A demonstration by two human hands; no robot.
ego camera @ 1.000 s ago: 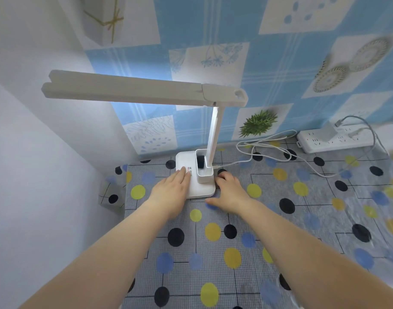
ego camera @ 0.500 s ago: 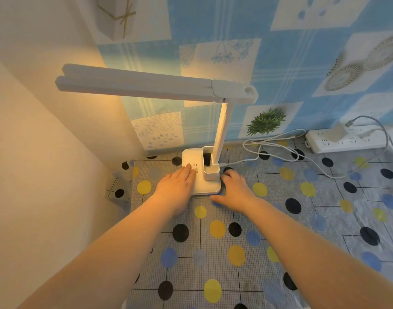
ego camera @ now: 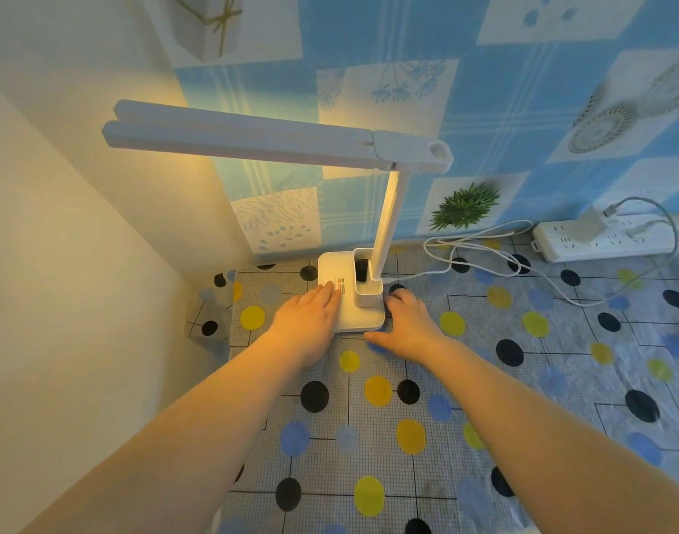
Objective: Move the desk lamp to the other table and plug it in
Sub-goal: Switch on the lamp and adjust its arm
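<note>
The white desk lamp stands at the back left corner of the table, its base (ego camera: 363,317) flat on the dotted cloth and its long head (ego camera: 245,136) reaching left, lit with a warm yellow glow. My left hand (ego camera: 307,321) lies palm down with its fingers flat on the left part of the base. My right hand (ego camera: 407,321) rests on the cloth against the base's right edge, fingers spread, gripping nothing. The lamp's white cable (ego camera: 480,240) loops along the wall to a white plug adapter (ego camera: 592,225) seated in the power strip (ego camera: 600,244).
The table (ego camera: 407,418) carries a grey cloth with black, yellow and blue dots. A plain wall closes the left side and blue patterned wallpaper the back. The power strip lies at the back right by the wall. A small dark object (ego camera: 363,269) sits in the base's holder.
The lamp's light went from cool white to warm yellow and stays warm. Both hands remain at the base; the view has shifted slightly.
</note>
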